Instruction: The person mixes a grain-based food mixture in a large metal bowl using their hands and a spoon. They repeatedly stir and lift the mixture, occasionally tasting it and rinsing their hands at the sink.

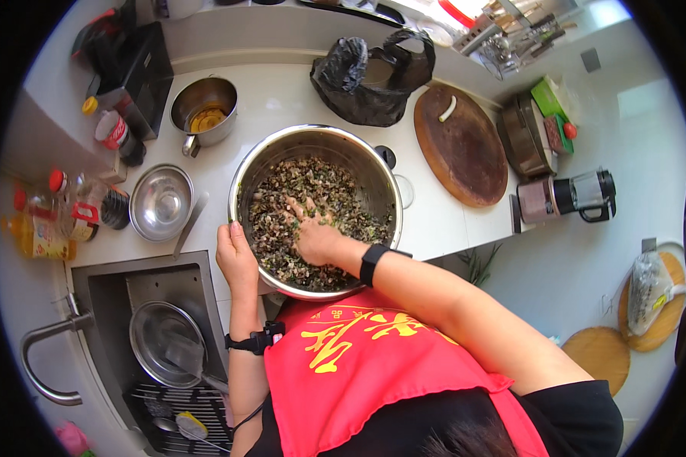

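Observation:
A large stainless steel pot [389, 197] holds a chopped mixture [303, 183] of pale, dark and green bits. My left hand [237, 254] grips the pot's left rim, thumb on top. Inside the pot, my right hand [314, 231] reaches into the mixture with its fingers spread and partly buried, bits of mixture sticking to them; whether it grasps any cannot be seen. A red apron with yellow writing lies against the pot's near side.
A steel saucepan [228, 128], a steel bowl [162, 203] and a knife-like utensil [191, 225] lie left. Behind is a black plastic bag [371, 108]. Right are a round wooden chopping board [463, 148] and a blender [566, 197]. The sink [111, 285] holds a bowl.

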The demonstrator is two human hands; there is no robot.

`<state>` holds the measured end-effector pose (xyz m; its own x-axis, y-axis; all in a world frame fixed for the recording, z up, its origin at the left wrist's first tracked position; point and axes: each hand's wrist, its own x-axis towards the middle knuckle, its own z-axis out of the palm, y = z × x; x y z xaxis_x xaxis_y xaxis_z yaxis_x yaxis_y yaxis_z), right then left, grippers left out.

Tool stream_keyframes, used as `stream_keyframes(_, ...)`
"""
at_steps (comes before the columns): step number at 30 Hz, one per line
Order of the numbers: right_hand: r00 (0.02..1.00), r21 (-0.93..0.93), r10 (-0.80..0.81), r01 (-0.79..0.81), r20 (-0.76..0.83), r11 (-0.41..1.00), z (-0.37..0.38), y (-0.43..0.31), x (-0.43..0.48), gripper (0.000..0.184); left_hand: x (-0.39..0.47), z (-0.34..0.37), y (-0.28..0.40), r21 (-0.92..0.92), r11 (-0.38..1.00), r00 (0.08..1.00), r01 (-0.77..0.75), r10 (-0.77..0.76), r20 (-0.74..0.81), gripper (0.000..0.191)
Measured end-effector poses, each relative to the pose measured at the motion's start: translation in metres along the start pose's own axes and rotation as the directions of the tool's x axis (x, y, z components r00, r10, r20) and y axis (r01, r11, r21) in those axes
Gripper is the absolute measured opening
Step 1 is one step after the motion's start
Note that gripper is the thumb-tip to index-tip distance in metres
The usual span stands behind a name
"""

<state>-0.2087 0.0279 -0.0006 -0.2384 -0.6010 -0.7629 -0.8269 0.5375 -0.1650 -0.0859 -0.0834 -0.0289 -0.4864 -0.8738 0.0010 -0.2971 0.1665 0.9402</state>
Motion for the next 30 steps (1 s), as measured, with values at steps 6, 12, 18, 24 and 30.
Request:
stream_keyframes(6, 1.000, -0.009, 0.013, -0.013, 0.012, 1.000, -0.026, 0.015, 0.007, 0.039, 0.005, 0.002, 0.002, 0.000, 0.998, 0.998, -0.069, 0.069, 0.013, 0.031)
stream_keyframes(12, 0.991, 0.351, -0.129, 0.115, 0.018, 0.929, -0.075, 0.040, -0.001, 0.032, 0.001, 0.002, -0.003, -0.014, 1.000, 1.000, -0.018, 0.018, 0.009, 0.030)
stream_keyframes(18, 0.986, 0.824, -0.141, -0.150, 0.086, -0.546, -0.013, 0.059, 0.054, 0.035, 0.002, -0.001, 0.001, -0.006, 1.000, 0.999, -0.013, 0.013, 0.042, 0.030)
stream_keyframes(24, 0.989, 0.935, 0.140, 0.006, 0.047, -0.354, -0.018, 0.075, 0.013, 0.038, 0.001, -0.002, 0.004, -0.008, 0.999, 0.999, -0.034, 0.034, 0.025, 0.030)
stream_keyframes(30, 0.734, 0.493, 0.285, 0.078, -0.617, 0.867, -0.036, 0.039, -0.017, 0.047, 0.002, -0.001, 0.000, 0.049, 0.996, 0.997, -0.078, 0.078, 0.015, 0.029)
